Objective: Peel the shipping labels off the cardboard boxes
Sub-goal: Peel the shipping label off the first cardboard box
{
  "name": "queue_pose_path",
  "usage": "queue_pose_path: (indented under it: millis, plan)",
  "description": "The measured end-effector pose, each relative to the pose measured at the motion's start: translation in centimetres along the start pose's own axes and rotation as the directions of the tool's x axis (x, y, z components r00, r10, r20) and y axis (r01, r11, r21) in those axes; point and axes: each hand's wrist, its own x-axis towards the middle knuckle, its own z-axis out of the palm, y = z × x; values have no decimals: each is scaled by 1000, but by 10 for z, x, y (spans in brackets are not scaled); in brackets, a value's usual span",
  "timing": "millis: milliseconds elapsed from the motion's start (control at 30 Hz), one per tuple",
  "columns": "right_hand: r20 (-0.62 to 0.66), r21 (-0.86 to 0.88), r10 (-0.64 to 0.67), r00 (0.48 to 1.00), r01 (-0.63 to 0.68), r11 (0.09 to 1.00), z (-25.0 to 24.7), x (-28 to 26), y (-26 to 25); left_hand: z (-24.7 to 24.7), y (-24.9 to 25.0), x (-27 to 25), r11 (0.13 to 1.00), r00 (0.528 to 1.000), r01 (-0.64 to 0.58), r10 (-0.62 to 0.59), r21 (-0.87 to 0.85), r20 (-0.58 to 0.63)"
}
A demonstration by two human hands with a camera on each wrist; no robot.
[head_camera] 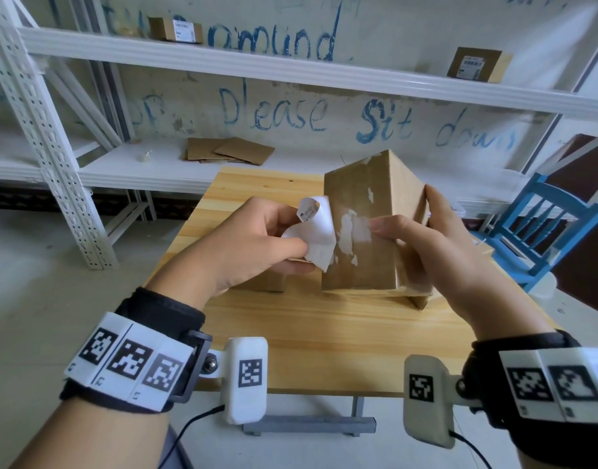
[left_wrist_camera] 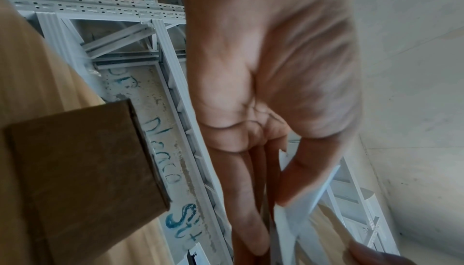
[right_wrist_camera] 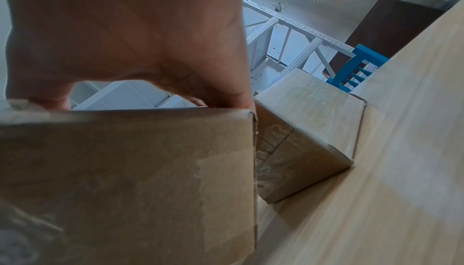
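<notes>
Left hand (head_camera: 257, 238): thumb-and-finger grip pinching label (head_camera: 319, 231). Right hand (head_camera: 422, 242): thumb on front, fingers wrapped behind box (head_camera: 368, 231).

Tall brown cardboard box (head_camera: 361, 228): matt, scuffed, torn white paper residue.
Curled white paper label (head_camera: 316, 236): smooth, thin.
Pale pine wooden table (head_camera: 324, 336): smooth, visible grain.
White perforated metal shelving (head_camera: 54, 157): painted.
Blue wooden chair (head_camera: 544, 225), right edge: painted.

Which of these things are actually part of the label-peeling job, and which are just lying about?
Part of the job:
- left hand pinching the half-peeled shipping label
- right hand steadying the upright cardboard box
- labelled boxes on the shelf

Lying about:
- flattened cardboard pieces
- blue chair
</notes>
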Motion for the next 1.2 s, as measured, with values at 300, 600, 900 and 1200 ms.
queue_pose_path:
  millis: [300, 600, 900, 1200]
  plan:
    - [13, 70, 2, 1000, -3, 998, 0, -2, -5, 0, 0, 0, 999, 1000, -6, 5, -43, -18]
    - [23, 86, 1, 1000, -3, 996, -1, -3, -6, 1, 2, -2, 999, 1000, -30, 30, -32, 7]
    - [34, 106, -5, 999, 2, 994, -1, -4, -6, -6, -8, 5, 1000, 1000, -20, 20, -18, -11]
    - [50, 85, -11, 999, 7, 996, -2, -4, -6, -7, -7, 7, 999, 999, -5, 3, -47, -54]
